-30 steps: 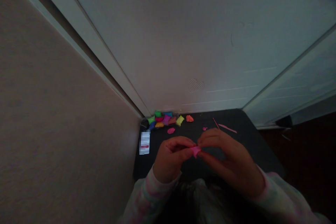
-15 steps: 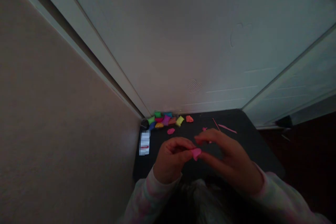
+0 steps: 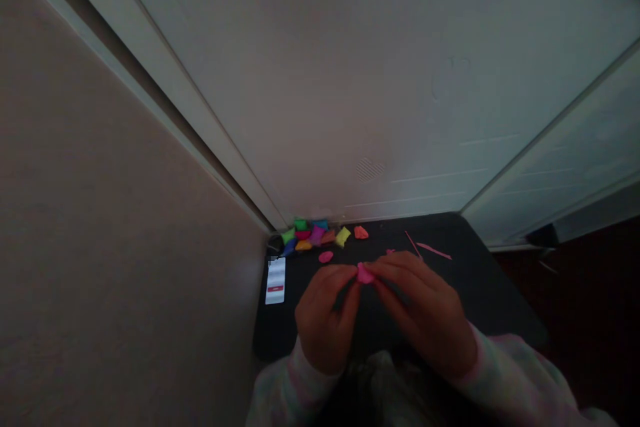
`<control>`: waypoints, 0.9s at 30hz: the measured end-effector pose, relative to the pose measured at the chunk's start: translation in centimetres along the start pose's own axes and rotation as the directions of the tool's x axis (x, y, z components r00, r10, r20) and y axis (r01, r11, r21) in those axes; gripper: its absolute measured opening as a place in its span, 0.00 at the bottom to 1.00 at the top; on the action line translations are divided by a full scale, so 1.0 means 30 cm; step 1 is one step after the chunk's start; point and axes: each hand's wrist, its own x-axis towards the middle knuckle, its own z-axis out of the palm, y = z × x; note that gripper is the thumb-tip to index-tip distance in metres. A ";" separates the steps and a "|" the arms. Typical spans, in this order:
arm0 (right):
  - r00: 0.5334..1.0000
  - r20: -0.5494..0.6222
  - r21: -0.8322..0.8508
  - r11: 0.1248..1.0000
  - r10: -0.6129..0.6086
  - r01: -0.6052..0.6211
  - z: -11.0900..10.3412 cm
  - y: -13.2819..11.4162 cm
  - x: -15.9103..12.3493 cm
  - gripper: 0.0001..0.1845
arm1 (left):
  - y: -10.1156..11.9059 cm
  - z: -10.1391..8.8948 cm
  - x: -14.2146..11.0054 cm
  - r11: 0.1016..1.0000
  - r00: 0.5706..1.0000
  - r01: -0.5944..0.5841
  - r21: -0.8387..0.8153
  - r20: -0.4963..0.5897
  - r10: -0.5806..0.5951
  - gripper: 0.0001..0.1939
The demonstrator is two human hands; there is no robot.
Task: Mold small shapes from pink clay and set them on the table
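Note:
A small piece of pink modelling clay is pinched between the fingertips of both hands, above a dark table. My left hand grips its left side with thumb and fingers closed. On its right side, my right hand presses with fingertips and thumb. Beyond the hands lies a flat pink clay disc. Another bit of pink clay shows partly behind my right hand. Farther right are a thin pink stick and a flat pink strip.
Several colourful clay packets lie along the back left of the dark table, against a white panel. An orange clay lump sits to their right. A phone with a lit screen rests at the left edge, beside a wall.
My right hand has closed in, its raised fingers now on the pink clay. Both hands have shifted slightly, and the clay sits a little farther left and up in view.

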 end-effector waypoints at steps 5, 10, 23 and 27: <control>0.994 0.101 0.202 0.977 0.050 -0.070 -0.002 -0.017 -0.020 0.18 | -0.018 -0.005 -0.004 0.979 0.988 0.151 -0.135 -0.014 -0.154 0.10; 0.960 0.191 0.380 0.887 0.203 -0.263 -0.026 -0.004 -0.017 0.16 | -0.006 -0.015 0.011 0.933 0.973 0.212 -0.289 0.150 -0.174 0.07; 0.756 0.528 0.720 0.268 0.387 -0.640 -0.001 0.041 -0.034 0.03 | -0.026 -0.024 0.019 0.909 0.947 0.175 -0.379 0.317 -0.051 0.07; 0.737 0.568 0.713 0.228 0.366 -0.663 -0.002 0.061 -0.034 0.03 | -0.028 -0.021 0.020 0.907 0.958 0.135 -0.398 0.286 -0.017 0.04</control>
